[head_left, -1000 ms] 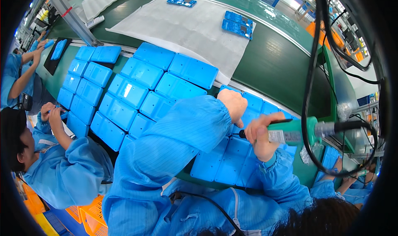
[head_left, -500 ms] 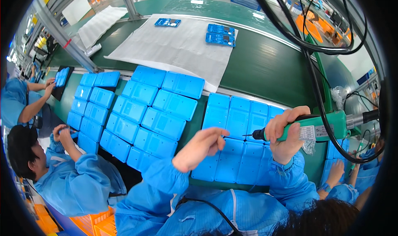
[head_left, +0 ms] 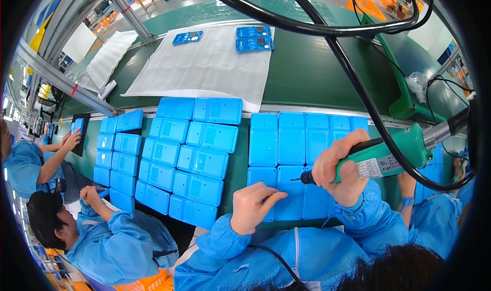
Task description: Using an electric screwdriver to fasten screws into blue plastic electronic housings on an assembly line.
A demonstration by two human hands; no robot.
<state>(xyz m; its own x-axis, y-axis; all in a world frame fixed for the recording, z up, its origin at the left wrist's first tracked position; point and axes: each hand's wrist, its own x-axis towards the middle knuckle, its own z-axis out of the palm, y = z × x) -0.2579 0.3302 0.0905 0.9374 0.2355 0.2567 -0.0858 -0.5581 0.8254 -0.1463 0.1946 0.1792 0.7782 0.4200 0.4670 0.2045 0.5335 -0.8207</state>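
My right hand (head_left: 338, 164) is wrapped round a green electric screwdriver (head_left: 384, 158), held nearly level with its bit pointing left. The bit hovers above or close to the near row of a block of flat blue plastic housings (head_left: 291, 137); contact cannot be told. Below and left of the bit, my left hand (head_left: 254, 205) hangs over the block's near left corner. Its thumb and fingertips are drawn together, and anything small between them is too small to make out.
More blue housings (head_left: 202, 160) lie in rows to the left. Beyond, blue parts with dark inserts (head_left: 254, 44) rest on a white sheet (head_left: 204, 68). A thick black cable (head_left: 353, 81) loops across the right side. A co-worker (head_left: 107, 240) sits close on the left; others work farther left and right.
The view has shifted. The screwdriver bit has come left and nearer over the near row of housings. My left hand has moved nearer, its fingers drawn closer together.
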